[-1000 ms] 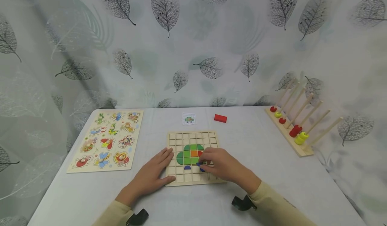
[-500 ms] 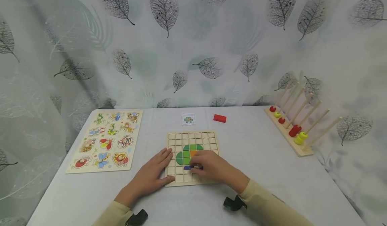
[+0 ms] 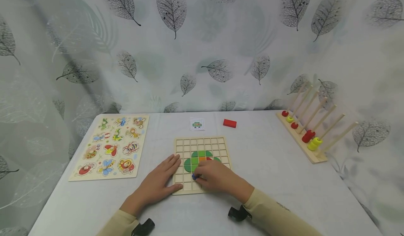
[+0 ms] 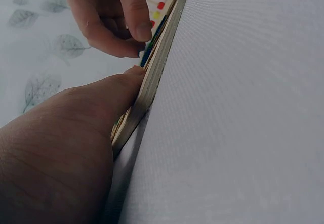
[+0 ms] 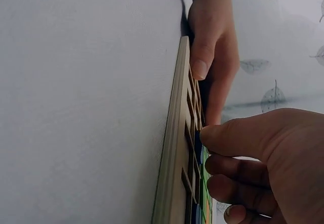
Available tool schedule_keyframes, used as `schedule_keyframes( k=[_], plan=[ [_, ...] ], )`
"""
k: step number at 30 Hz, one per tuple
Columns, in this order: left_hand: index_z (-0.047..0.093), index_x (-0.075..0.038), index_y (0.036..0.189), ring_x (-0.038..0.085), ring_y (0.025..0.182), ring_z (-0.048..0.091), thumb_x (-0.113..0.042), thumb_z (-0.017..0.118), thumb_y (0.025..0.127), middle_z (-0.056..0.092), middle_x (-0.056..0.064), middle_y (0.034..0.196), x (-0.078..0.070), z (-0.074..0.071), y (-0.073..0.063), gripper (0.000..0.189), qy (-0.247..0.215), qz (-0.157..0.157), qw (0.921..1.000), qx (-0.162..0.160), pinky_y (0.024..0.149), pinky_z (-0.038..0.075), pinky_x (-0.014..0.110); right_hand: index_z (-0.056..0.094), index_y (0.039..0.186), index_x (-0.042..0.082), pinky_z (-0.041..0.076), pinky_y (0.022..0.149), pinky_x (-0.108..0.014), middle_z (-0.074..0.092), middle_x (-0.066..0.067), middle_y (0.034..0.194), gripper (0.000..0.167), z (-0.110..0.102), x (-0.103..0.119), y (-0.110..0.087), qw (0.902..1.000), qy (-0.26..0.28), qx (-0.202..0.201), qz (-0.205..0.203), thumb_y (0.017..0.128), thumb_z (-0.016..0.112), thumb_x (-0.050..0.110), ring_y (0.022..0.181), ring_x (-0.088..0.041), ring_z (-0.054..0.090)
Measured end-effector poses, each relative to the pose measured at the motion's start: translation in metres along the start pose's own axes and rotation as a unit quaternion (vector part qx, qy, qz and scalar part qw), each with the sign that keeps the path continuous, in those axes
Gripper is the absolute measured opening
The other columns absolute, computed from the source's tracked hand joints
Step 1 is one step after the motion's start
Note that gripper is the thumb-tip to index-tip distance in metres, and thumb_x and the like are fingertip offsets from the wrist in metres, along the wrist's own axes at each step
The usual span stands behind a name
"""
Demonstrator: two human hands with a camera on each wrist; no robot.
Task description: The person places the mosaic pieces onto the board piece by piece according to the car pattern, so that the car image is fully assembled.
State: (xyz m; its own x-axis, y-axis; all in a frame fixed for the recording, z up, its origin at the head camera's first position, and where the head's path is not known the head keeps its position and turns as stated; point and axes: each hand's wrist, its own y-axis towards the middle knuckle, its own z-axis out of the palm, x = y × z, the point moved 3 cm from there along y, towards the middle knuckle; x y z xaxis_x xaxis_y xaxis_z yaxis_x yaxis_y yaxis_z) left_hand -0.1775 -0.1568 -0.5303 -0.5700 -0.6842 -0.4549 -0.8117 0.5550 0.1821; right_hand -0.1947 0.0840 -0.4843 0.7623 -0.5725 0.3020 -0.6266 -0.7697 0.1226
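A wooden grid board [image 3: 189,193] lies on the white table, with green, orange and red tiles [image 3: 194,161] set in its middle squares. My left hand [image 3: 159,178] rests on the board's left side, fingers straight and thumb at the near edge. Over the near-middle squares, my right hand [image 3: 217,174] pinches a small blue tile [image 4: 140,53] between thumb and fingertips. Blue [image 3: 194,176] shows right at those fingertips in the head view. Another blue tile [image 5: 198,145] lies in the grid under the thumb in the right wrist view. The right hand hides part of the pattern.
A small pattern card [image 3: 197,124] and a red block [image 3: 229,123] lie beyond the board. An insect puzzle board [image 3: 108,146] lies at the left. A rack of wooden pegs [image 3: 303,139] with red and yellow rings stands at the right. A leaf-print curtain hangs behind.
My right hand has moved left and slightly nearer with the blue tile, from the right side of the pattern to the near-left blue spot. The left hand stays on the board.
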Motion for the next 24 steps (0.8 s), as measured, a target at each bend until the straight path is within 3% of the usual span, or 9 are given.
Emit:
schedule_keyframes(
  k=[18, 24],
  plan=[
    [0.042, -0.007, 0.168, 0.027, 0.164, 0.022, -0.063, 0.066, 0.102, 0.03, 0.005, 0.177, -0.002, 0.002, 0.001, 0.09, 0.005, 0.002, 1.0, -0.001, 0.126, 0.032, 0.056, 0.083, 0.098, 0.017, 0.055, 0.076, -0.018, 0.07, 0.009, 0.091, 0.004, 0.0, 0.003, -0.003, 0.9999, 0.002, -0.012, 0.009, 0.096, 0.084, 0.014, 0.082, -0.002, 0.063],
    [0.041, -0.007, 0.168, 0.027, 0.164, 0.02, -0.061, 0.068, 0.101, 0.029, 0.004, 0.178, 0.001, 0.003, 0.0, 0.09, -0.006, -0.008, 0.9999, 0.005, 0.127, 0.03, 0.055, 0.082, 0.1, 0.019, 0.056, 0.075, -0.025, 0.069, 0.01, 0.093, 0.008, -0.019, -0.004, -0.015, 0.9972, 0.007, -0.06, 0.043, 0.097, 0.084, 0.026, 0.083, -0.007, 0.062]
  ],
)
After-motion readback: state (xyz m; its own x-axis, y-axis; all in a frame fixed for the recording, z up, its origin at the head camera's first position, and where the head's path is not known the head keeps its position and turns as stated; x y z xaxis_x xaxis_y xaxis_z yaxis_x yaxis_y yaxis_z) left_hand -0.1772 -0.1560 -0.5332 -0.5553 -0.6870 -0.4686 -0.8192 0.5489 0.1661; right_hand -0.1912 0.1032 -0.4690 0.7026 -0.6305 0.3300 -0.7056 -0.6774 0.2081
